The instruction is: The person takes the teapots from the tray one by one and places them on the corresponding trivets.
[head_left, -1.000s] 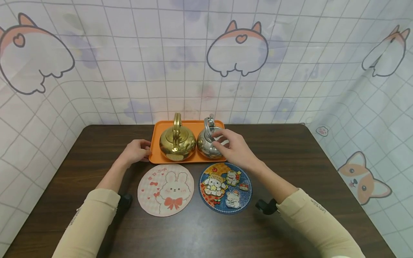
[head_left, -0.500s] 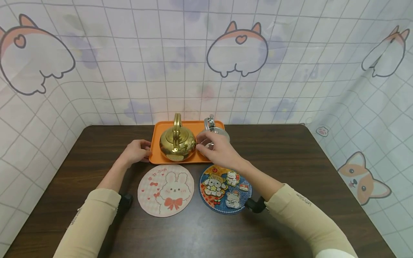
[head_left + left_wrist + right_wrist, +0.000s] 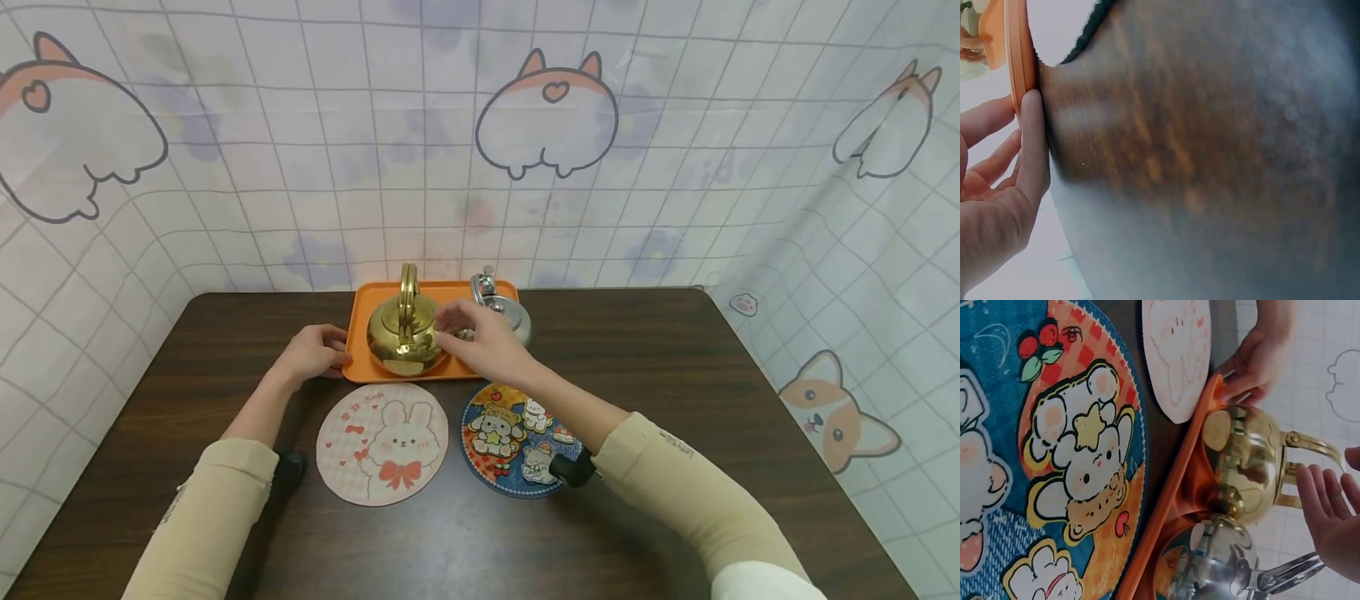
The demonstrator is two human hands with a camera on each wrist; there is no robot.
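Note:
My left hand [image 3: 311,352] is at the left edge of an orange tray [image 3: 358,346], fingers on its rim; in the left wrist view, the thumb and a finger pinch the tray's edge [image 3: 1016,47]. A shiny gold kettle [image 3: 405,346] with an upright handle stands on the tray's left half. Beside it stands a smaller silver kettle [image 3: 513,312], partly hidden by my right hand [image 3: 483,337]. That hand hovers in front of it with fingers bent but apart, near the gold kettle's handle [image 3: 1313,445], holding nothing.
Two round mats lie before the tray: a pink rabbit mat [image 3: 382,446] on the left and a blue cartoon mat [image 3: 487,477] on the right, under my right forearm. A tiled-print curtain [image 3: 427,183] rises behind the dark wooden table [image 3: 637,350].
My right hand has moved left, from over the silver kettle towards the gold kettle. The left hand, the tray and both kettles stay put; the head view shifts slightly.

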